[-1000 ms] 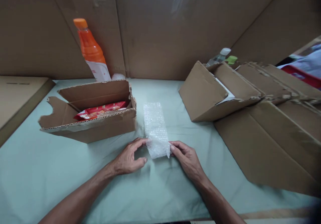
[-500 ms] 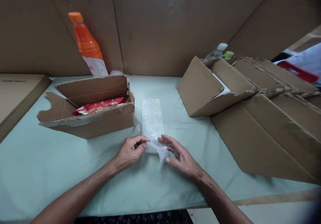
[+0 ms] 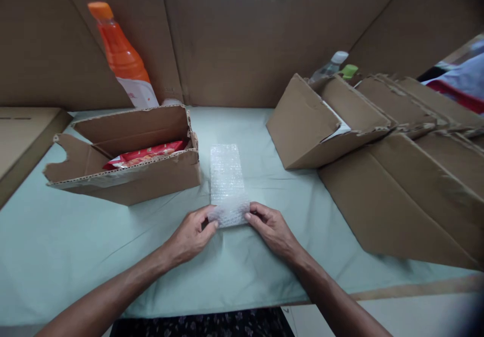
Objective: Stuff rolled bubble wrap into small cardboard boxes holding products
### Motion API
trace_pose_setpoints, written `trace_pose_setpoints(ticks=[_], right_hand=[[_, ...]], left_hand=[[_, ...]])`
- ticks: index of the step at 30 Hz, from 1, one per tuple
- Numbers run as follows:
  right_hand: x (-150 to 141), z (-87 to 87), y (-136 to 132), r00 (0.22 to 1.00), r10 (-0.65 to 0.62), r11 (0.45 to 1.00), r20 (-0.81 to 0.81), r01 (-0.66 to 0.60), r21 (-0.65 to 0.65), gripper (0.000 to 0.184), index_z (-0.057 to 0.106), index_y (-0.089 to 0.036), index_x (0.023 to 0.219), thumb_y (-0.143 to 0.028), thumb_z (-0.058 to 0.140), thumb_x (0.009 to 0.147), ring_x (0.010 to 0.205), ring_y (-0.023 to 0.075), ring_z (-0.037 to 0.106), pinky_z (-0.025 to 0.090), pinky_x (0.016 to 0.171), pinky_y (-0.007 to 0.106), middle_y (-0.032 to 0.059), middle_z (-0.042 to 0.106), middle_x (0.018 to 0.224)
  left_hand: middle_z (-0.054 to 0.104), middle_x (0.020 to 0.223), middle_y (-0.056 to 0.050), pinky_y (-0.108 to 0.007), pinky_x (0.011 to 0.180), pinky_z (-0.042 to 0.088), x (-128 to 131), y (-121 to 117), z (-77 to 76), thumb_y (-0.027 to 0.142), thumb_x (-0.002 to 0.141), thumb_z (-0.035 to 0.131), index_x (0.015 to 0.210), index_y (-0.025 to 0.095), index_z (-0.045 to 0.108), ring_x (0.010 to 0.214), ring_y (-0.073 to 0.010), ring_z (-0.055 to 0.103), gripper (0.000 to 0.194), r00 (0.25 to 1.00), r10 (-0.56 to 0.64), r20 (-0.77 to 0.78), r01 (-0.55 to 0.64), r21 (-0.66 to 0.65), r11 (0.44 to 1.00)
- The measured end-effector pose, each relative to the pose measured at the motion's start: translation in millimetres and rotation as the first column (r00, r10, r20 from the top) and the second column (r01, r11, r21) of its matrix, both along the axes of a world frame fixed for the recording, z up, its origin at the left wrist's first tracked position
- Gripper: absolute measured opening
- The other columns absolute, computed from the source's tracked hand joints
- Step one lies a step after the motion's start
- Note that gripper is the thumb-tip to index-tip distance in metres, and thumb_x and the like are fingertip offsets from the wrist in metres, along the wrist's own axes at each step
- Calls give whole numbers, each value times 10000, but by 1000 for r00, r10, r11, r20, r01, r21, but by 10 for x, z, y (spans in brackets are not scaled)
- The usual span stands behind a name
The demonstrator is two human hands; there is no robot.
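A strip of clear bubble wrap lies lengthwise on the pale green tablecloth, its near end folded back over itself. My left hand pinches the left corner of that fold between thumb and fingers. At the right corner, my right hand grips the wrap the same way. Both hands rest low, close to the cloth. Whether anything lies inside the wrap, I cannot tell.
An open cardboard box with a red snack packet stands at left. Behind it leans an orange drink bottle. Several cardboard bins fill the right side, with a clear bottle behind. A flat carton lies far left.
The loose, crumpled near flap of the bubble wrap is now spread flat across the strip. My right hand has closed from a looser pose onto its right corner.
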State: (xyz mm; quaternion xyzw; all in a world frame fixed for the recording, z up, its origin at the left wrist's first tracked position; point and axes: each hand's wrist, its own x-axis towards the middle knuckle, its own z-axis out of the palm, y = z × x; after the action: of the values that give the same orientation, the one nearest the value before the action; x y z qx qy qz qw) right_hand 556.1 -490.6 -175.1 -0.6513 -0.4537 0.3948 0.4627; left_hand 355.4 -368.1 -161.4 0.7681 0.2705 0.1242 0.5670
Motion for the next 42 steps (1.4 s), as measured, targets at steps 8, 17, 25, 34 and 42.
trace_pose_setpoints(ticks=[8, 17, 25, 34, 42], right_hand=[[17, -41, -115, 870, -251, 951, 425, 139, 278, 251, 624, -205, 1165, -199, 559, 923, 874, 195, 666, 549, 748, 318, 88, 692, 1074], [-30, -84, -5, 547, 93, 928, 832, -349, 126, 252, 672, -182, 1147, -137, 577, 919, 1212, 311, 580, 523, 919, 482, 140, 655, 1284], [-17, 87, 28, 755, 107, 964, 646, -238, 119, 228, 659, -219, 1173, -237, 534, 983, 962, 214, 695, 564, 829, 368, 64, 744, 1063], [-104, 49, 65, 495, 137, 927, 858, -368, 64, 249, 657, -196, 1154, -168, 602, 913, 1113, 295, 602, 485, 891, 457, 126, 669, 1228], [-67, 162, 36, 682, 330, 908, 653, -418, -22, 261, 669, -226, 1197, -245, 536, 973, 976, 229, 679, 505, 897, 408, 69, 747, 1065]], left_hand=[[562, 722, 24, -254, 619, 382, 164, 130, -139, 238, 824, 489, 970, 177, 636, 654, -146, 510, 216, 983, 124, -136, -101, 169, 980], [640, 1222, -148, -408, 875, 512, 57, 99, -198, 276, 873, 587, 1398, 155, 463, 1018, -260, 635, 553, 980, 199, -10, -163, 529, 833], [745, 917, -60, -330, 745, 543, -164, 12, -80, 156, 929, 516, 1182, 173, 632, 785, -188, 677, 279, 999, -44, 20, 25, 564, 826], [648, 1219, -162, -461, 921, 511, -118, 57, -161, 201, 920, 542, 1231, 140, 612, 1093, -296, 604, 325, 997, 46, -61, 12, 715, 699], [733, 955, -71, -389, 818, 493, -317, -32, -45, 177, 935, 535, 1170, 173, 635, 870, -220, 641, 255, 992, -122, -18, 113, 539, 834]])
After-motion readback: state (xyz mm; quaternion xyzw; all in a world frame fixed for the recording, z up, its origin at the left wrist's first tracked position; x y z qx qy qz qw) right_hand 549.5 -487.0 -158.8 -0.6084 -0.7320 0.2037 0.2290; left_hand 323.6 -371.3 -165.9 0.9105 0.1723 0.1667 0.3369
